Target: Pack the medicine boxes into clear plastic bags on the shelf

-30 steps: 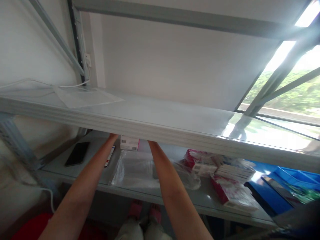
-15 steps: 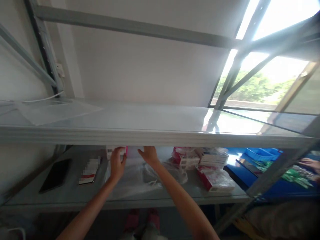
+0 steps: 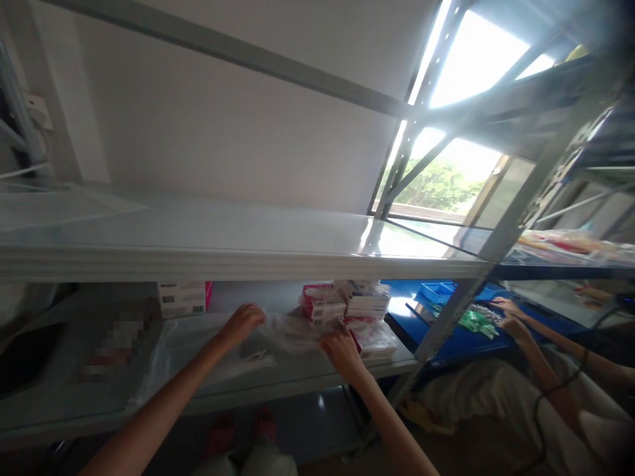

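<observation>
On the lower shelf, a clear plastic bag (image 3: 290,332) stretches between my two hands. My left hand (image 3: 247,317) is closed, its fingertips at the bag's left end. My right hand (image 3: 341,350) pinches the bag's right end, close beside the plastic-wrapped boxes (image 3: 371,338). More pink-and-white boxes (image 3: 325,304) in clear wrap are stacked behind it. A white box with a pink side (image 3: 182,299) stands upright to the left of my left hand. Another flat sheet of clear plastic (image 3: 173,344) lies under my left forearm.
The upper shelf's front edge (image 3: 238,264) runs across above my hands. A dark flat tablet-like thing (image 3: 30,357) lies far left, near a blurred-out item (image 3: 116,347). Right, past the rack post (image 3: 446,317), a co-worker's hands (image 3: 510,314) are over green packets (image 3: 479,322) at a blue table.
My left hand has left the upright box and closed on the plastic. My right hand has moved right, to the wrapped boxes, with the bag. The view has swung to the right.
</observation>
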Motion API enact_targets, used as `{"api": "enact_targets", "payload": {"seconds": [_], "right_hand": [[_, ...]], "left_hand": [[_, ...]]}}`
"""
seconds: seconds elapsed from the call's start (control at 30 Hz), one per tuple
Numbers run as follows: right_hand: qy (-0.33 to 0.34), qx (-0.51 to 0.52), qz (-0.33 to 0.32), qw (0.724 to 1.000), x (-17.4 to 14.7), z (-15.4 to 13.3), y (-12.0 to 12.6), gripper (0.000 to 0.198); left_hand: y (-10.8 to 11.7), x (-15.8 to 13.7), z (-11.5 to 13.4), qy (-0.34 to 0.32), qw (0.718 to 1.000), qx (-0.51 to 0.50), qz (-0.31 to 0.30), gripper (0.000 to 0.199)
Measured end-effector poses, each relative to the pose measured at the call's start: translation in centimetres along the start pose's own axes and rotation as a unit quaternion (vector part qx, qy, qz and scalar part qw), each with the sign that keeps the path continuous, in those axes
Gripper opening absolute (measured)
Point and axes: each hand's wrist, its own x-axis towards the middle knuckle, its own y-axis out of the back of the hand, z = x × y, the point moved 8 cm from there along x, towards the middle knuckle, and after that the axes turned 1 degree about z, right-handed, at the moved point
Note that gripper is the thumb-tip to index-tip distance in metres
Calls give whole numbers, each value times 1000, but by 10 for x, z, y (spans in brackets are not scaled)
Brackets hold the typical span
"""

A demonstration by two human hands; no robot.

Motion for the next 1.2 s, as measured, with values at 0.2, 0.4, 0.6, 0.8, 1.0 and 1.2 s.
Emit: {"api": "enact_targets", "payload": {"seconds": [0.2,0.4,0.6,0.8,1.0,1.2], "right_hand": [[-64,404,17,913,-5,15,12,37],[23,566,-4,824,7,-53,58,62],[25,595,-10,803,24,-69,104,35],[-64,666,68,740,1,-2,111,35],[-86,622,31,777,10,-46,88,44],[-71,664,5,745,23,-101,52,36]], "left_hand": [[56,29,6,79,964,-243,72,14],[51,54,57,78,936,-343,-22,22],[67,59,94,34,963,-266,-18,13],[90,53,84,59,968,-244,-10,15],[61,60,99,62,972,-221,-53,12],[57,59,116,40,959,-282,-13,17]]}}
